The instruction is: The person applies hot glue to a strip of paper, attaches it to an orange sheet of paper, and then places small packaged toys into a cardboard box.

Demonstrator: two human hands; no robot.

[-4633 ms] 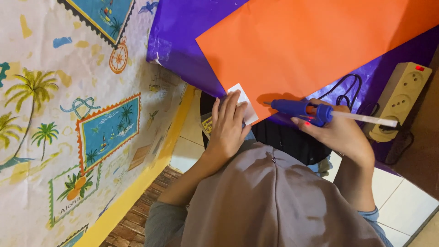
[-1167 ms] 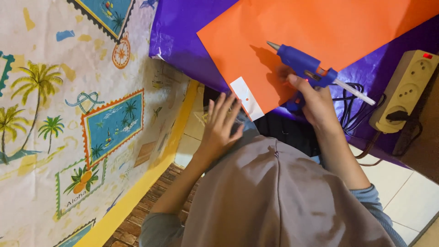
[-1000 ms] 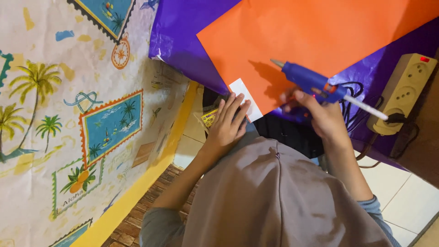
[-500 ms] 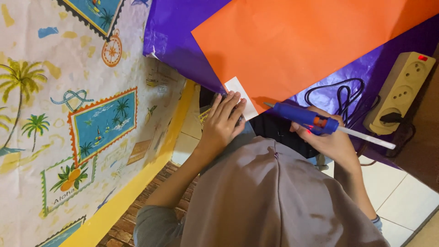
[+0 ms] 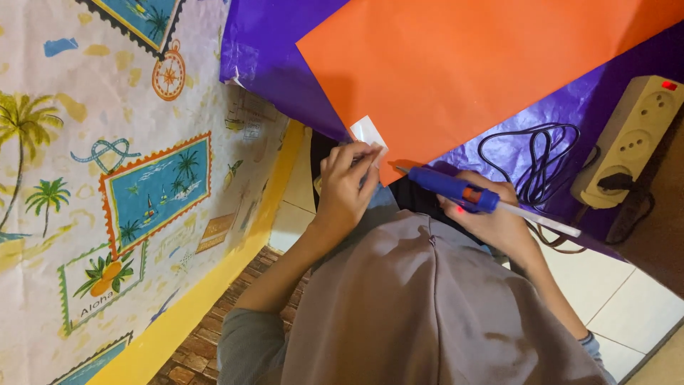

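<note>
While the left hand [image 5: 347,187] pinches the corner of one white tab [image 5: 368,132] between curled fingers, the right hand [image 5: 491,222] is wrapped closed around one blue glue gun [image 5: 449,188]. One white glue stick [image 5: 538,219] pokes out the back of the gun. Gun's nozzle points left, toward the tab, tip just beside the lower edge of the one orange paper sheet [image 5: 484,64]; cannot tell if it touches. Tab sits at the orange sheet's lower left corner, partly covered by the left fingertips. Orange sheet lies on top of one purple sheet [image 5: 274,50], which shows along the left edge and again at right. On the purple sheet at right: one coiled black cord [image 5: 538,153], near the right hand. One beige power strip [image 5: 627,146] at far right, three sockets countable, one black plug in the lowest socket, one small red light at the top end. Two hands total, both the person's own. Left side of view: one patterned cloth [image 5: 107,178] with palm trees and stamp-like pictures, yellow border along its edge. Grey fabric [image 5: 427,306] fills the bottom centre, hiding both forearms partly. White floor tiles [image 5: 627,299] at bottom right.
</note>
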